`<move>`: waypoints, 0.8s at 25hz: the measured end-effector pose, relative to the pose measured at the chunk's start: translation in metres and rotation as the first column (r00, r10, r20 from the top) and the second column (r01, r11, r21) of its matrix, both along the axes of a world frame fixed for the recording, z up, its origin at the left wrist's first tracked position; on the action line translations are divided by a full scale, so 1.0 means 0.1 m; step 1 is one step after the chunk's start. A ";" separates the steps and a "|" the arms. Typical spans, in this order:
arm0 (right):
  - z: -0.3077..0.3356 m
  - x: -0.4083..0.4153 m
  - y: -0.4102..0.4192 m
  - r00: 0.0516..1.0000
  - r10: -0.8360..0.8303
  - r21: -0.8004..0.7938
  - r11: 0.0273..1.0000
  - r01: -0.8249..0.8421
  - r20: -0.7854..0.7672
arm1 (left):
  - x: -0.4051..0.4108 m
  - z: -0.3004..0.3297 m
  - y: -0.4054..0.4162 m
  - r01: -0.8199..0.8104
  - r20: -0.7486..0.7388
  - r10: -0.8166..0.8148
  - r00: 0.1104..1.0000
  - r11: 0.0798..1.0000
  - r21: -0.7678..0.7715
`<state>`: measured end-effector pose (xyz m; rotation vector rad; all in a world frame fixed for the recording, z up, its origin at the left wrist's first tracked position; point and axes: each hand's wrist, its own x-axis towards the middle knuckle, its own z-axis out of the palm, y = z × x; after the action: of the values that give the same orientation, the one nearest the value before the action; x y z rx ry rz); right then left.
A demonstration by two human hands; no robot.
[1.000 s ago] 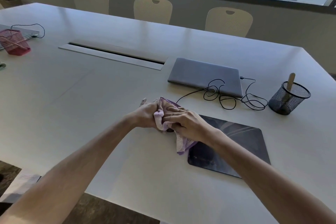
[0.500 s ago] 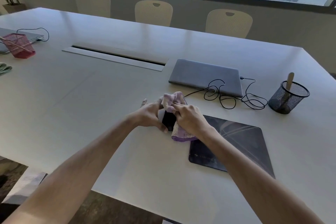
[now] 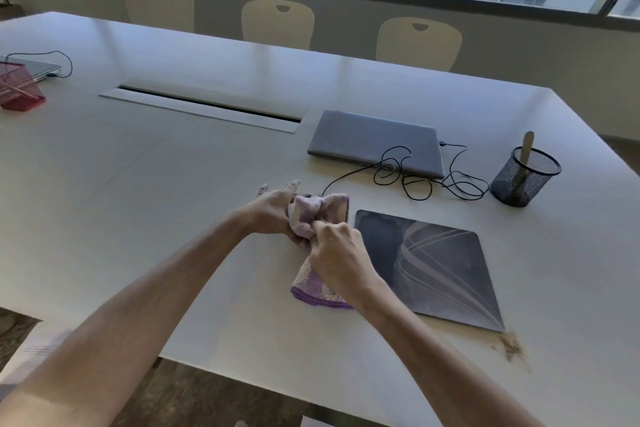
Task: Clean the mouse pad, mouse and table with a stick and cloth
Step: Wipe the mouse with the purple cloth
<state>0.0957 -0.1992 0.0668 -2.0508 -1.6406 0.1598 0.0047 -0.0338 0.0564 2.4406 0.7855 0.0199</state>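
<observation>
A purple-and-white cloth is bunched between my two hands, left of the dark mouse pad, over the white table. My left hand holds the wrapped bundle from the left, index finger straight. My right hand pinches the cloth from the near side. The mouse is hidden inside the cloth; its black cable trails off to the right. A wooden stick stands in a black mesh cup at the far right. Brown dust lies by the pad's near right corner.
A closed grey laptop lies behind the pad. A cable slot runs across the table's middle. A red mesh basket and a second laptop sit far left. Three chairs stand at the far edge.
The cloth has been pulled back over the mouse, which showed black between the hands half a second ago. My right hand has slid toward me along the cloth.
</observation>
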 end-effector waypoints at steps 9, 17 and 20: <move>0.45 0.53 -0.43 -0.002 0.045 0.045 0.993 0.111 -0.999 | 0.02 0.16 -0.08 0.009 -0.083 -0.003 0.997 0.997 0.080; 0.45 1.20 -0.80 -0.263 0.310 0.215 0.917 0.335 -0.913 | 0.39 0.71 -0.55 0.085 0.331 0.093 0.939 0.870 -0.485; 0.42 1.27 -0.91 -0.309 0.409 0.317 0.898 0.306 -0.859 | 0.60 0.70 -0.91 0.170 0.327 0.117 0.938 0.665 -0.727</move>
<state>0.2229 -0.2906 0.1088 -0.6011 -0.3732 1.1186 0.0644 -0.1250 0.1265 1.5793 0.4543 0.0953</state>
